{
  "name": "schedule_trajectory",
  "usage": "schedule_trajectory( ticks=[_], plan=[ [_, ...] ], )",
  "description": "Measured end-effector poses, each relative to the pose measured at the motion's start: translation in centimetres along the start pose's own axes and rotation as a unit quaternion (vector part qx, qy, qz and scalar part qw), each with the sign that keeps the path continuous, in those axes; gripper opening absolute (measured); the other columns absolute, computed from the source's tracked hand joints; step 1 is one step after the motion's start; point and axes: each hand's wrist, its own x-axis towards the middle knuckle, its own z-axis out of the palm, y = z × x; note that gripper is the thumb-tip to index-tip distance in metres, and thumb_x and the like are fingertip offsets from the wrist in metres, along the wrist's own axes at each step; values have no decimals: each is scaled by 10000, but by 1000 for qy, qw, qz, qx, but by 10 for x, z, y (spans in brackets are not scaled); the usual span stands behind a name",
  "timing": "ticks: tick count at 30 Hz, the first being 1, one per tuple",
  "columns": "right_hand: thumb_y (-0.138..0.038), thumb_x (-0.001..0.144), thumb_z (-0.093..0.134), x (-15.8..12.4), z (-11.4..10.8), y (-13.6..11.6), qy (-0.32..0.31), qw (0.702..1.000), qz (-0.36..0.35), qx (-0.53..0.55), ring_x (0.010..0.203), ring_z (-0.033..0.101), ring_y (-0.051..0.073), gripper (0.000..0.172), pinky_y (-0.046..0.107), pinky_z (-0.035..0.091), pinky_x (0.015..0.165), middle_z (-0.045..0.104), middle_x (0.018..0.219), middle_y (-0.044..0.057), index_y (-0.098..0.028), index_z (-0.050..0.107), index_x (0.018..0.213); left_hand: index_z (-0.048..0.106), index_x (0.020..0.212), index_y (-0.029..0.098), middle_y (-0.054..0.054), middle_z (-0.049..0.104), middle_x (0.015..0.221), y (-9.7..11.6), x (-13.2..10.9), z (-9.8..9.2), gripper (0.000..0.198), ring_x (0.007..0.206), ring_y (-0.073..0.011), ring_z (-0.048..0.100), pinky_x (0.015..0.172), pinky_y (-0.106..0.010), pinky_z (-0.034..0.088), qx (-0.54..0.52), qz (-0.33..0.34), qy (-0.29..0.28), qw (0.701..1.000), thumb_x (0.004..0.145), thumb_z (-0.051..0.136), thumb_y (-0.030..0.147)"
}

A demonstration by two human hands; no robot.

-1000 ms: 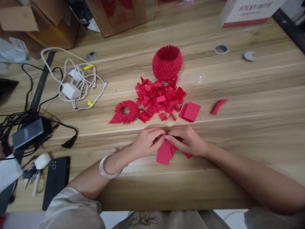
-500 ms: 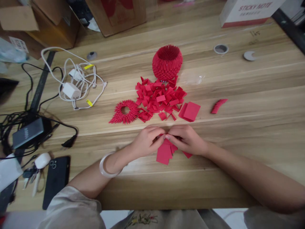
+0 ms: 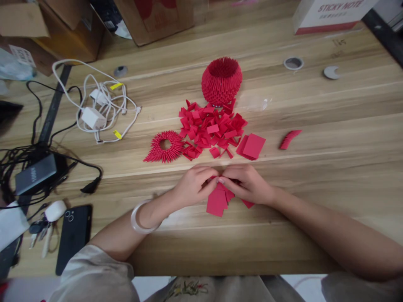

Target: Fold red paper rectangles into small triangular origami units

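Note:
My left hand [image 3: 199, 183] and my right hand [image 3: 247, 183] meet fingertip to fingertip, pinching a piece of red paper that their fingers mostly cover. Below them, loose red paper sheets [image 3: 216, 202] lie on the table. A stack of red paper squares [image 3: 254, 147] rests just beyond my right hand. Past both hands spreads a heap of folded red paper pieces [image 3: 212, 128]. Behind the heap stands a round red paper bowl [image 3: 221, 86] built of folded units. To its left front lies a spiky red paper ring [image 3: 165, 147] with a pointed tail.
A short curved chain of red pieces [image 3: 289, 138] lies to the right. White cables with a charger [image 3: 93, 118], black cords [image 3: 91, 185] and a phone [image 3: 74, 235] take up the left side. Cardboard boxes [image 3: 157, 21] and a sticky note box [image 3: 333, 16] stand at the back.
The camera view has shifted very slightly. Both hands keep the same pinch, and the paper pieces on the table stay where they were.

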Motion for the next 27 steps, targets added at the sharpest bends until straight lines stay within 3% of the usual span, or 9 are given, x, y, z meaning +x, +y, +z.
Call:
schedule_trajectory(
  ticks=[27],
  plan=[
    [-244, 919, 423, 0, -1, 1, 0, 1000, -1, 4, 525, 338, 87, 361, 230, 295, 544, 356, 537, -32, -170, 377, 569, 565, 778, 137, -24, 574, 650, -2, 0, 1, 155, 611, -125, 516, 612, -245, 425, 2, 5, 1, 1000, 866, 445, 179]
  ],
)
